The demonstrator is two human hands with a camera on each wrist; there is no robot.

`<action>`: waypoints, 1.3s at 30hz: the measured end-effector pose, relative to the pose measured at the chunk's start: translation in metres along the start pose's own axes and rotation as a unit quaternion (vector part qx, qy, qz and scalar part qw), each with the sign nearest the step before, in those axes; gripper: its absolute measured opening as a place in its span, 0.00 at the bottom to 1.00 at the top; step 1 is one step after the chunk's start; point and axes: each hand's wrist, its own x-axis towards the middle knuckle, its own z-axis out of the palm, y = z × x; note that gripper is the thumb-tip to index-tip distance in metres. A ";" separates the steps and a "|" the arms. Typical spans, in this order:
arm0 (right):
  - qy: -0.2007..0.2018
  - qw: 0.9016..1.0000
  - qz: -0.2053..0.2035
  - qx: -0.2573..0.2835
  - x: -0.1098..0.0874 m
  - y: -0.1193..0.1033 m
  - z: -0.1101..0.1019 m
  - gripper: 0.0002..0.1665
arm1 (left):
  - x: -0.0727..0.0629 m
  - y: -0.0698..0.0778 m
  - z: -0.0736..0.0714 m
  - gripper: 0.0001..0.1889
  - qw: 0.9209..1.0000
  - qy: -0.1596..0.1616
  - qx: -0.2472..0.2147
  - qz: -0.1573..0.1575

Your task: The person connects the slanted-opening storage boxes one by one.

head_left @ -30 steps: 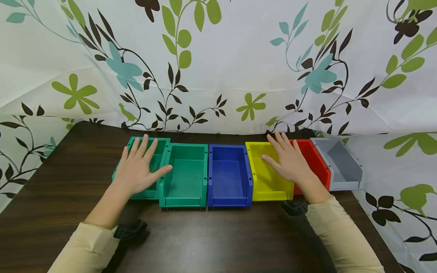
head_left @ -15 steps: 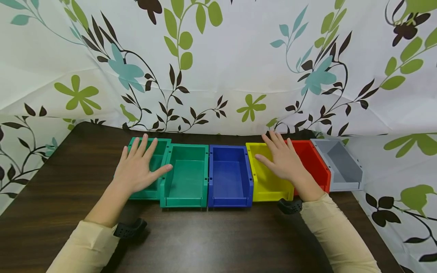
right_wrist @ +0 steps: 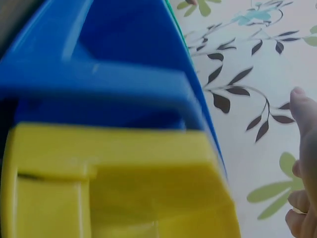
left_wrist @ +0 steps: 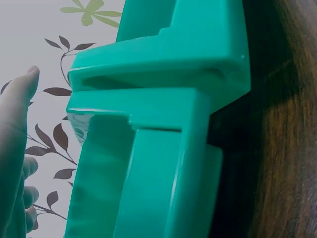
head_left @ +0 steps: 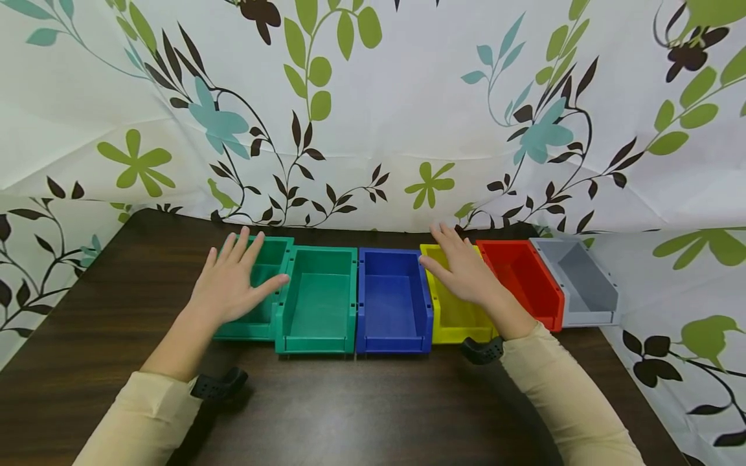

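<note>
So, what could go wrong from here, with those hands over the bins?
The right hand hovers over the yellow bin; if it dips, it might knock the rim. The blue bin stands close beside that one, so a bump could shift both. The black wristband, near the yellow bin's front edge, might catch there.

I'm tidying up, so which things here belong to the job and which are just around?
Likely the job's: left hand, right hand, left green bin, right green bin, blue bin, yellow bin, red bin, gray bin.

Likely just around: table, floral cloth, wristbands.
</note>
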 end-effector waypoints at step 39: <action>-0.250 0.753 0.136 0.593 0.013 -0.107 0.012 0.40 | -0.028 -0.043 -0.011 0.27 0.961 0.058 -0.225 -0.149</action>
